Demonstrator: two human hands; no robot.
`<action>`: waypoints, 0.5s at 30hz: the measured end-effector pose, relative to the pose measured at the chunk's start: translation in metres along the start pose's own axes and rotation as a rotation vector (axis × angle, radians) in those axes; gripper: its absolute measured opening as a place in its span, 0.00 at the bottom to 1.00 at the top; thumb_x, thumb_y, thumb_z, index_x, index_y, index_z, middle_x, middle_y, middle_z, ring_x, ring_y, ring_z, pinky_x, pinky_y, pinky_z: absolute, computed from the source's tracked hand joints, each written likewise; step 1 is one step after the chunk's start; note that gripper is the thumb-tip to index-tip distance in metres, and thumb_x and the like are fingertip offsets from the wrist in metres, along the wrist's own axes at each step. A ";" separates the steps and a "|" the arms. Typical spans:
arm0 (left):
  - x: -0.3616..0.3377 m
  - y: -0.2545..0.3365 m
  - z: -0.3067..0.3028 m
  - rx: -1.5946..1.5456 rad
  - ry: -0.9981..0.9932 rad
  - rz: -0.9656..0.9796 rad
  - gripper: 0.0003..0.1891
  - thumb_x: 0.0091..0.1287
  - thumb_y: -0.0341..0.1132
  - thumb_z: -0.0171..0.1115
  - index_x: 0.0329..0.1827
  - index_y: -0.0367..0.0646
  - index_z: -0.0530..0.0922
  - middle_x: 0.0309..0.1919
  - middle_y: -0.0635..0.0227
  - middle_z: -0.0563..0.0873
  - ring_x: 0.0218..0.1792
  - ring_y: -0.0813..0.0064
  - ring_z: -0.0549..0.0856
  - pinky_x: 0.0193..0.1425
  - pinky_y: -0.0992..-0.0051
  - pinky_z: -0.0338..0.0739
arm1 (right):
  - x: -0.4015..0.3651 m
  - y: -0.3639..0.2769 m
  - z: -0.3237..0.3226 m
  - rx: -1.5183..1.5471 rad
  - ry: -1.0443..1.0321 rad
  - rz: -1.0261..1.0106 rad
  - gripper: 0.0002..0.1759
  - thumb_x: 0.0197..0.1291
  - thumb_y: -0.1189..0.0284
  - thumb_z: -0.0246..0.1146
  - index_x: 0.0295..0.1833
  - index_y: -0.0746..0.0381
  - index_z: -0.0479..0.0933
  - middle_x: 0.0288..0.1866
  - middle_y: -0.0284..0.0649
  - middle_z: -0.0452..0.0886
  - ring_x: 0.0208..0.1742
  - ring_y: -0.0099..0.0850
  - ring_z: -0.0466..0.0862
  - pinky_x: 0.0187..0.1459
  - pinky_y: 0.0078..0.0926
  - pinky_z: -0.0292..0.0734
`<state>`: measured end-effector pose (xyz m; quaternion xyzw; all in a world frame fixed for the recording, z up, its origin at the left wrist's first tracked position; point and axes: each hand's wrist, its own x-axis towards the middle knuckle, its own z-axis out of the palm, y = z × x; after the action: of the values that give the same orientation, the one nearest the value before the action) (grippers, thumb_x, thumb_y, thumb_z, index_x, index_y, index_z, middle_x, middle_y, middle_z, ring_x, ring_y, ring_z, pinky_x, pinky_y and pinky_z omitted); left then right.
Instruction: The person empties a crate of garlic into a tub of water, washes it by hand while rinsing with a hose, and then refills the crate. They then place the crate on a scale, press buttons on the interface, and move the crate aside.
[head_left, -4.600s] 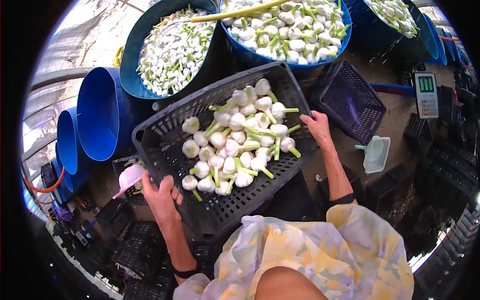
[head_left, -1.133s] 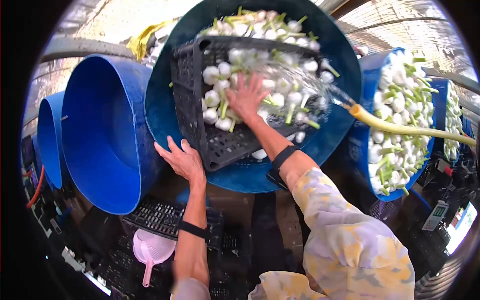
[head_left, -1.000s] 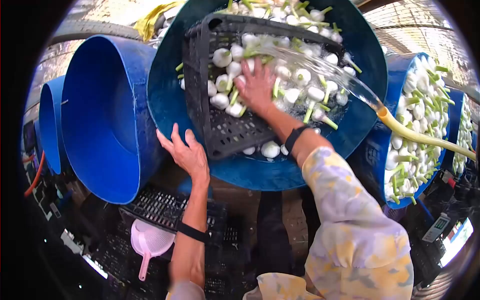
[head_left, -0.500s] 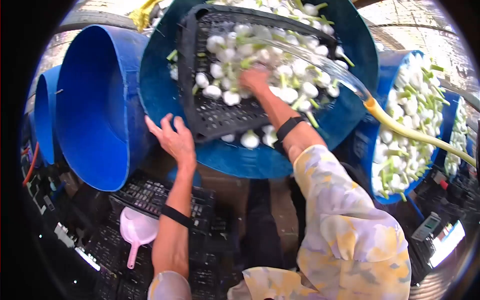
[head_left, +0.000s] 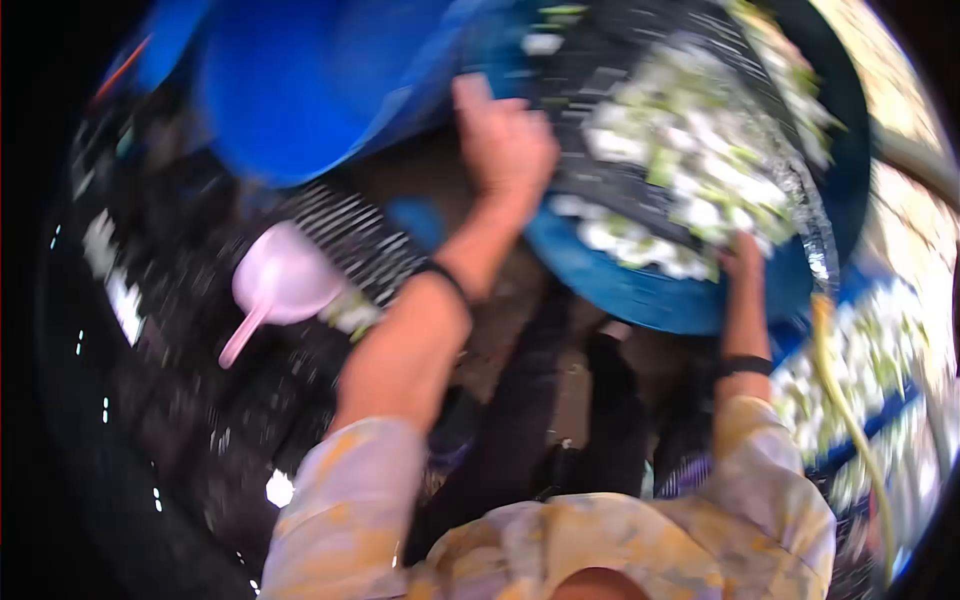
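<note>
My left hand (head_left: 508, 145), blurred, is beside the left side of a black perforated crate (head_left: 625, 195), near the blue-green tub's rim. One finger stretches up apart from the others, and no held thing shows. My right hand (head_left: 742, 262) reaches to the near right side of the crate, against white bulbs with green stalks (head_left: 715, 165); its fingertips are hidden among them. Bulbs are heaped in the crate, which lies in the large blue-green tub (head_left: 660, 312). More bulbs (head_left: 620, 240) lie in the tub below the crate's near edge. Water (head_left: 818, 235) streams in from a yellow hose (head_left: 840, 390).
A large blue barrel (head_left: 290, 110) stands at the left. A pink dipper (head_left: 285, 275) rests by a black slatted crate (head_left: 350, 235) on the lower left. Further containers of bulbs (head_left: 850, 370) are at the right. My legs (head_left: 520, 400) are before the tub.
The view has swung, moving the tub right. My right hand has come from the middle of the bulbs to the crate's near side. My left hand is now beside the crate.
</note>
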<state>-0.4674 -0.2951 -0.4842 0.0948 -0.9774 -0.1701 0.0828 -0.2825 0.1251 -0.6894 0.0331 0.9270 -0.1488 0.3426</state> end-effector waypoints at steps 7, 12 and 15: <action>-0.043 -0.014 -0.050 -0.238 -0.030 -0.134 0.10 0.55 0.29 0.59 0.34 0.29 0.73 0.65 0.35 0.57 0.60 0.39 0.66 0.58 0.55 0.71 | 0.001 0.004 0.041 1.594 0.061 0.802 0.05 0.50 0.77 0.51 0.31 0.58 0.72 0.20 0.32 0.69 0.15 0.25 0.70 0.15 0.28 0.65; -0.055 -0.027 -0.054 -0.296 -0.014 -0.161 0.09 0.56 0.27 0.58 0.33 0.27 0.72 0.66 0.37 0.55 0.62 0.39 0.65 0.62 0.55 0.67 | -0.009 -0.016 0.034 0.547 0.314 0.800 0.14 0.48 0.67 0.58 0.31 0.69 0.78 0.28 0.42 0.80 0.31 0.34 0.81 0.30 0.34 0.75; -0.037 0.007 0.000 -0.483 -0.056 -0.141 0.08 0.56 0.27 0.58 0.34 0.28 0.73 0.65 0.38 0.57 0.61 0.42 0.65 0.61 0.57 0.68 | -0.033 0.016 -0.036 0.199 0.413 1.208 0.25 0.50 0.55 0.58 0.40 0.67 0.81 0.36 0.45 0.84 0.38 0.39 0.84 0.40 0.37 0.77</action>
<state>-0.4329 -0.2805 -0.4868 0.1354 -0.9012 -0.4067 0.0636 -0.2769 0.1524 -0.6459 0.6084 0.7738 -0.0055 0.1761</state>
